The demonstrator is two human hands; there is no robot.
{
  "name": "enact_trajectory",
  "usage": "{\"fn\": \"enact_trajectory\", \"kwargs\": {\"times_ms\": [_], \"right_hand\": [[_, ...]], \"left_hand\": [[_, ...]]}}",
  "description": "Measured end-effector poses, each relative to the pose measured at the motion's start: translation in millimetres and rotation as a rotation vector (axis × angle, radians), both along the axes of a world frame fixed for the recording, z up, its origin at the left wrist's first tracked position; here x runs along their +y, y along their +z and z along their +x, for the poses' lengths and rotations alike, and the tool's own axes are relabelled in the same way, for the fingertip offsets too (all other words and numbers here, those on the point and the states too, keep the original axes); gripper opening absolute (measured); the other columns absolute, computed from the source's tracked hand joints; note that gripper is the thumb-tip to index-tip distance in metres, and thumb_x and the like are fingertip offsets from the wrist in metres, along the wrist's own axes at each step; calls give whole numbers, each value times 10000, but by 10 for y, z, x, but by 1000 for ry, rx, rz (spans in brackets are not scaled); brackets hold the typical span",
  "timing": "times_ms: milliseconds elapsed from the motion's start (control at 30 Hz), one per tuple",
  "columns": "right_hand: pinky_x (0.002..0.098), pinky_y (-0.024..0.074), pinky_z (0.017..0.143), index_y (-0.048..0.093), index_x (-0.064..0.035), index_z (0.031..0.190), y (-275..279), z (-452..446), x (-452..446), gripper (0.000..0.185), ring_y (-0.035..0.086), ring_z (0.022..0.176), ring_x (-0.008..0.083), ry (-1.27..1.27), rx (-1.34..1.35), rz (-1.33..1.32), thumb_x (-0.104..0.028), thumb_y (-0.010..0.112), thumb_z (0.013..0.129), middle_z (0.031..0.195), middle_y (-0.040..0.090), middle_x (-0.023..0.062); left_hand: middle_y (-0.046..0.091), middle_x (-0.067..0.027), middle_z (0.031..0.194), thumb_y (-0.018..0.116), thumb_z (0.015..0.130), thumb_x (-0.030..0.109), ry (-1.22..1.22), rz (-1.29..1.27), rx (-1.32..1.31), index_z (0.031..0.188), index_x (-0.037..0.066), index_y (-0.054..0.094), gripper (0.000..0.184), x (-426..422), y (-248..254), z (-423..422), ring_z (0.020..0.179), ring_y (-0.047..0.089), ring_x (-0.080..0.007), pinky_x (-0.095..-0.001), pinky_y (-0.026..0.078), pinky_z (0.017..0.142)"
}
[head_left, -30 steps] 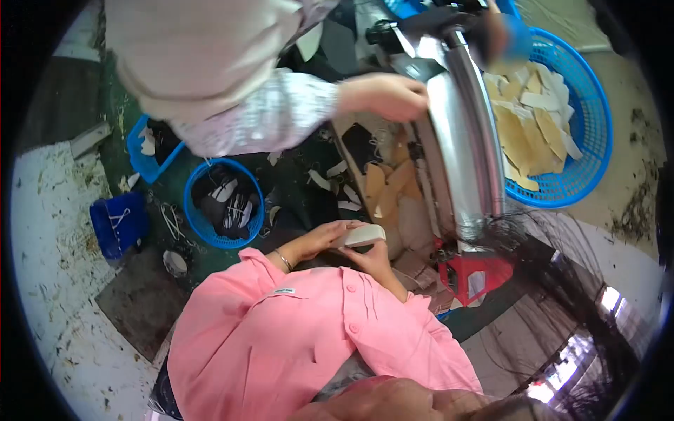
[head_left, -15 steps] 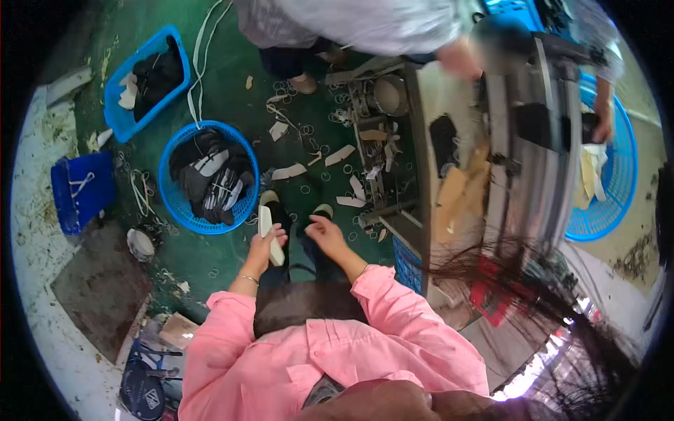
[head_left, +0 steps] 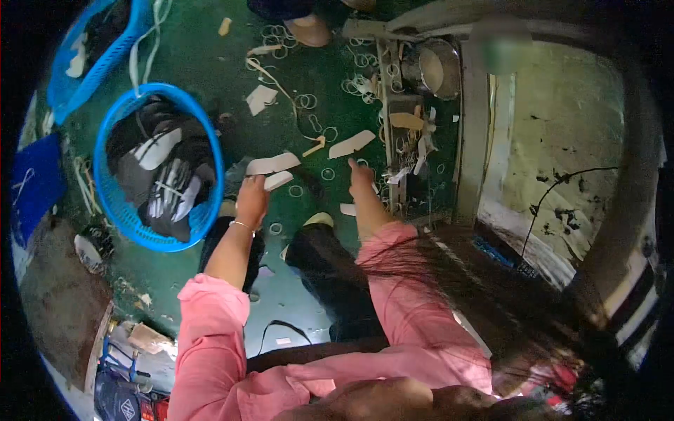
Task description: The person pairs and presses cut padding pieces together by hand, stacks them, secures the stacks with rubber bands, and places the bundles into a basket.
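My left hand (head_left: pixel 251 201) is closed around a pale strip-like piece (head_left: pixel 279 181), which sticks out to the right of the fingers. Just above it is a larger white piece (head_left: pixel 272 164); whether the hand touches that one is unclear. My right hand (head_left: pixel 361 179) reaches down over the green floor with its index finger extended. Its fingertip is close to the lower edge of another white curved piece (head_left: pixel 351 144) on the floor. Contact there cannot be made out.
A round blue basket (head_left: pixel 102 168) of dark and white pieces stands at left, with another blue basket (head_left: pixel 91 88) beyond it. Rings and scraps litter the green floor (head_left: pixel 232 70). A metal frame and a bench edge (head_left: pixel 474 133) rise at right.
The view has dropped closer to the floor. Both my hands have reached forward and down; the right has come near a floor piece. The co-worker's arms are out of view.
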State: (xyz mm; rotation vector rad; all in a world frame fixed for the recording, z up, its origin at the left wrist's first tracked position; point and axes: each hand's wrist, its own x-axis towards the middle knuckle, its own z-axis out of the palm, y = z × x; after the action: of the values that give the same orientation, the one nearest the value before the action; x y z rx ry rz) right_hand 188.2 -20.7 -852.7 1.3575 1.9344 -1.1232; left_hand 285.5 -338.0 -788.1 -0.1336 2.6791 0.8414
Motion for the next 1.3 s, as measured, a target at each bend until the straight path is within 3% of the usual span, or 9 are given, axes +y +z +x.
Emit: {"fn": "enact_trajectory", "kwargs": {"times_ms": [67,267,467,533,667,833,1067,1167,1300], "right_hand": [[523,471,986,422,22,1387,82,-317,-264,850,516,1243,389,-237,-9,40,-453,796,791,1347,518,235],[472,500,875,528,39,1226,-743,-551,-252,611,615,1068,365,-9,53,52,-327,766,799,1141,612,241],[441,515,830,606,26,1139,-440,-208,-207,411,669,1004,324,506,448,-60,-232,709,835,1026,668,226],[455,504,866,623,-16,1165,949,-888,166,369,661,1038,346,490,411,61,-189,687,846,1065,671,210],[512,500,885,541,3,1326,405,-1491,1301,577,562,1187,446,771,514,568,-194,733,818,1294,572,277],[473,505,957,487,30,1356,-304,-1811,1963,706,531,1265,363,899,72,454,-179,807,762,1392,529,218],[428,534,863,575,-5,1273,548,-1665,1784,614,642,1022,281,527,-93,326,-231,825,760,1113,662,162],[438,521,778,655,-26,1130,319,-1111,2364,411,649,796,240,74,443,34,-261,780,817,918,666,115],[419,499,674,646,-15,1112,709,-574,2480,354,633,715,224,-8,414,268,-275,713,880,812,659,98]], "left_hand": [[604,-208,1167,728,762,84,-99,-74,-39,1125,17,557,407,54,-458,-19,1121,558,-399,-452,493,911],[547,-176,1301,827,688,162,-146,-235,-12,1320,19,484,733,198,-736,-302,1157,540,-350,-415,455,993],[577,-141,1022,744,734,84,-225,-238,-105,995,50,524,343,103,-927,-228,1010,562,-337,-439,495,848],[580,-150,1034,692,768,52,-285,-289,-73,990,47,529,276,12,-950,-233,1024,558,-342,-441,500,839],[595,-195,953,661,775,32,-272,-178,-166,1049,35,492,321,-169,-1018,-186,910,609,-397,-488,516,776],[595,-224,925,684,731,18,-159,-3,-117,1079,31,449,420,-261,-957,-91,880,607,-441,-517,506,747],[615,-261,1001,688,755,28,-10,149,-211,1113,23,461,425,-340,-547,-83,942,596,-479,-522,493,802],[635,-264,1025,689,779,63,65,167,-237,1154,23,484,429,-411,-540,-34,981,613,-462,-484,504,835],[663,-240,1055,708,773,86,219,298,-295,1185,32,486,472,-436,-149,-47,975,667,-389,-413,525,835]]}}
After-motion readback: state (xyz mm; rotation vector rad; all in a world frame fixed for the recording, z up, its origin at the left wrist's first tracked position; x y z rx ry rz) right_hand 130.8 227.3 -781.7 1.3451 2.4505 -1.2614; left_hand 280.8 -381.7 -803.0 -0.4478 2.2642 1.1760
